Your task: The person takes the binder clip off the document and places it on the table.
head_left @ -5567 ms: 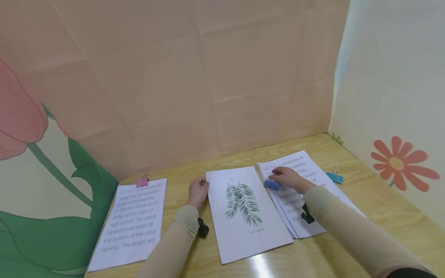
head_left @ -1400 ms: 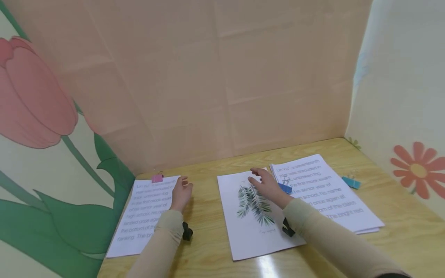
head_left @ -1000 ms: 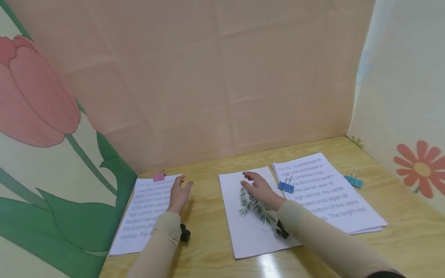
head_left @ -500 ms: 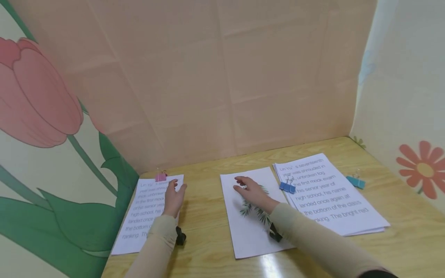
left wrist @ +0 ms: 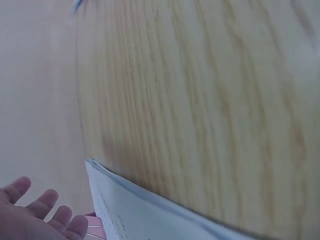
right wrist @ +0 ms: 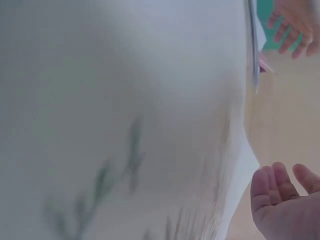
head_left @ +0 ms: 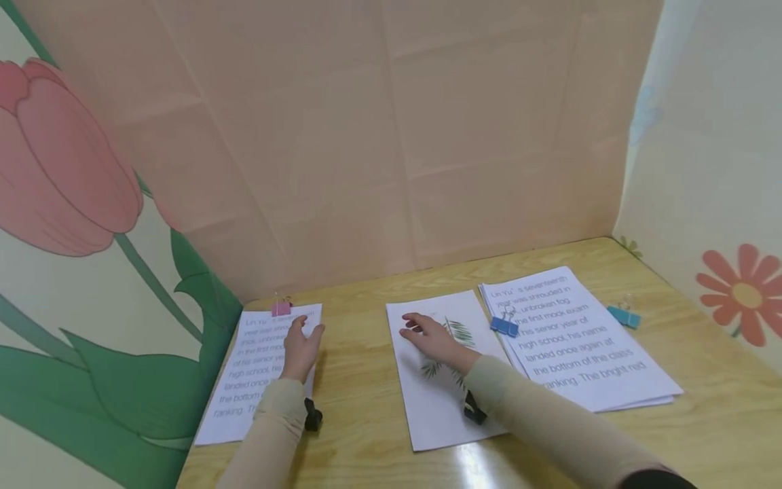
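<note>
My left hand (head_left: pixel 301 350) hovers at the right edge of a printed paper stack (head_left: pixel 235 401), fingers loosely bent and holding nothing; the left wrist view shows its fingers spread. At that stack's top edge sits a pink binder clip (head_left: pixel 281 309). Over the middle paper (head_left: pixel 427 414), which bears a green fern drawing, my right hand (head_left: pixel 436 339) hangs with relaxed, empty fingers and hides part of the drawing. To its right lies a second printed stack (head_left: pixel 586 339), with a blue binder clip (head_left: pixel 504 327) at its left edge, wire handles up.
A teal binder clip (head_left: pixel 624 316) is by the right stack's right edge. The wooden table (head_left: pixel 354 380) meets a pinkish covered wall (head_left: pixel 318 149) at the back. Side walls carry a printed tulip (head_left: pixel 79 163) and a red flower (head_left: pixel 747 295).
My right hand was at the blue clip; it has let go and moved left over the fern paper. My left hand left that paper's left edge and shifted left to the left stack.
</note>
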`<state>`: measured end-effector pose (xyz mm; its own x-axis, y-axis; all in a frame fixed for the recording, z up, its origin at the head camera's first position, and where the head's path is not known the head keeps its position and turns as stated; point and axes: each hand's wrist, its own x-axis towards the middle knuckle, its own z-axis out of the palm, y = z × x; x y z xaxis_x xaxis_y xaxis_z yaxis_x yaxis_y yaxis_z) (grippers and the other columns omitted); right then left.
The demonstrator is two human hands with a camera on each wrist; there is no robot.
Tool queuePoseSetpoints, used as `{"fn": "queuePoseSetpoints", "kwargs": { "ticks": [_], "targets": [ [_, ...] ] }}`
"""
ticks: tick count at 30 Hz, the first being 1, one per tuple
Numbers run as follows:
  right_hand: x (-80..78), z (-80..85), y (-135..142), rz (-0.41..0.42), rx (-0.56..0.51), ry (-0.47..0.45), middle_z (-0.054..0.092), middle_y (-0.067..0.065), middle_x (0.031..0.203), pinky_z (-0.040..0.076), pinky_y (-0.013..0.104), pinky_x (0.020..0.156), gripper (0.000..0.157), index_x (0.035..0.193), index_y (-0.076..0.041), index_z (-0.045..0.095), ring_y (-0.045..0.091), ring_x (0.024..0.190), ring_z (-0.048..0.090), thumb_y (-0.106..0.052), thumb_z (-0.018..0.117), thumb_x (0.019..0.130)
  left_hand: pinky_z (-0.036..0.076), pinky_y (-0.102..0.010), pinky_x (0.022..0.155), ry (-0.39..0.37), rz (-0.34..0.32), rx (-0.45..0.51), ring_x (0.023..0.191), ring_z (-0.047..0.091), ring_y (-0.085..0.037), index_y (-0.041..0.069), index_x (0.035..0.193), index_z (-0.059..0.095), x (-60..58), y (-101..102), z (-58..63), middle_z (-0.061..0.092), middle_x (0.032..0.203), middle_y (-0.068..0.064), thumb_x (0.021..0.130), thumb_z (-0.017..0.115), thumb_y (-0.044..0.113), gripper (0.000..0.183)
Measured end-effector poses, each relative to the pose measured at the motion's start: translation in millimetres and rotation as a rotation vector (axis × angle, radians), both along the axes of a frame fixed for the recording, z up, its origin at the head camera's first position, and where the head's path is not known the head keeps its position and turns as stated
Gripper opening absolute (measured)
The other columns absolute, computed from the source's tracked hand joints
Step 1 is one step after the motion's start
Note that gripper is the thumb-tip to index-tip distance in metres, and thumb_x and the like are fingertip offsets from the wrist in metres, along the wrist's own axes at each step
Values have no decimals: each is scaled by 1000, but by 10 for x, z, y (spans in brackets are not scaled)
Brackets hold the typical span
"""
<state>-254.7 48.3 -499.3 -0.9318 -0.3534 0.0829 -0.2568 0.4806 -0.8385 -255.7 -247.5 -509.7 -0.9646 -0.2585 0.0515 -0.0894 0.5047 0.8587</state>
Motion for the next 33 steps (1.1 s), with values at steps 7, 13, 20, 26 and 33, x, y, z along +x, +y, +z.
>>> {"fn": "queuePoseSetpoints", "kwargs": {
  "ticks": [7,13,20,26,33],
  "targets": [
    [37,-19,-137,-16,-35,-133,63,17,127,48,50,100,47,142,4,53,36,119,59,-26,51,107,26,-58,118,4,16,-19,141,35,-51,-9,150,38,21,-77,-39,40,151,-35,100,58,26,64],
    [61,-37,-241,-30,-89,-210,64,14,126,47,51,100,46,142,3,54,34,120,58,-25,55,105,27,-59,118,-17,48,-40,140,36,-51,-9,149,39,35,-134,-38,40,150,-36,100,58,25,63],
    [89,-7,-306,-17,-178,-321,63,18,134,50,50,101,49,145,2,52,35,121,59,-25,56,105,26,-58,118,-83,49,-56,143,33,-49,-7,151,38,49,-207,-17,38,153,-34,101,57,26,62],
    [101,-4,-351,-7,-235,-392,63,22,130,52,47,97,50,146,4,49,36,115,61,-25,54,106,28,-59,117,-89,48,-90,140,37,-51,-7,149,40,72,-280,-25,40,151,-35,101,58,25,61],
    [94,-10,-454,-21,-308,-487,62,22,127,54,41,92,47,144,6,50,32,108,61,-19,55,105,31,-61,115,-164,36,-124,139,38,-51,-4,153,36,94,-368,-47,38,151,-34,100,59,28,66]
  ]
}}
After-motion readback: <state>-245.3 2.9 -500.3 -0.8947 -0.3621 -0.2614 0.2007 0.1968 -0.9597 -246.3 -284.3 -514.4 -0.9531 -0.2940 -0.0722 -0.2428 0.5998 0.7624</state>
